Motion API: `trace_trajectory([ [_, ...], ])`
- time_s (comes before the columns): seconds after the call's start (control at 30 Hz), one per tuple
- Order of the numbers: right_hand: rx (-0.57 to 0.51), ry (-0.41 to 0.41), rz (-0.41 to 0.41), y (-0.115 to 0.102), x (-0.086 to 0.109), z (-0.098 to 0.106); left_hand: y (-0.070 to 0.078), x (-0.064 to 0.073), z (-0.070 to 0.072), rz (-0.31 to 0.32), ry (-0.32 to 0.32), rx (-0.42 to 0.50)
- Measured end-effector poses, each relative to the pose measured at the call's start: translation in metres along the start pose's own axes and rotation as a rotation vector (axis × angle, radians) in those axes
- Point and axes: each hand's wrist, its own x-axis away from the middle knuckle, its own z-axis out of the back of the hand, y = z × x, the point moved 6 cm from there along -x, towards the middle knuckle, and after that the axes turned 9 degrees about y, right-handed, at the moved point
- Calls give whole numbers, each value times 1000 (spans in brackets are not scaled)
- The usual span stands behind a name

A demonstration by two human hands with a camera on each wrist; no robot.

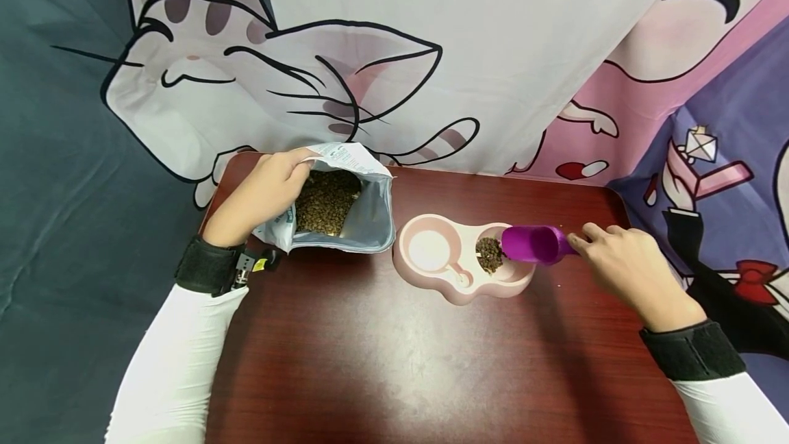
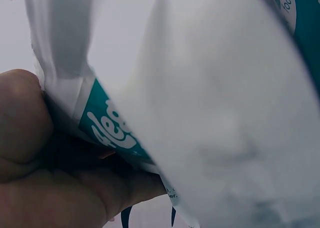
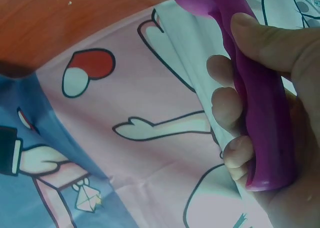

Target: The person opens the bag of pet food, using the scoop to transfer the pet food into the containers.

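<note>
My left hand (image 1: 274, 187) grips the top edge of an open pet food bag (image 1: 382, 221), fingers curled over its rim. Brown kibble (image 1: 327, 201) fills part of the bag. In the left wrist view the white and teal bag (image 2: 200, 88) covers most of the picture beside the thumb. Fingers of my right hand (image 1: 629, 269) wrap round the handle of a purple scoop (image 1: 536, 244); the right wrist view shows that handle (image 3: 265, 118) close up. The scoop's mouth hangs over the right bowl of a pink double pet bowl (image 1: 456, 290), where a small heap of kibble (image 1: 490, 254) lies.
The left, round bowl (image 1: 429, 250) of the pet bowl holds no kibble. Everything stands on a dark red-brown table (image 1: 394, 362). A cartoon-printed cloth (image 1: 493, 74) hangs behind the table's back edge and along the right. A few tiny crumbs lie right of the bowl.
</note>
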Motion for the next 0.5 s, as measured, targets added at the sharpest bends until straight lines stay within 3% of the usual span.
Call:
trace_trajectory([
  [0.17,10,6,2,0,-2,6,-1,0,1,1,-3,-9],
  [0.37,-22,71,-3,-2,-7,17,-1,-1,0,-9,0,-12],
  [0.5,-80,48,-33,-4,-8,19,-2,0,0,-6,5,-6],
])
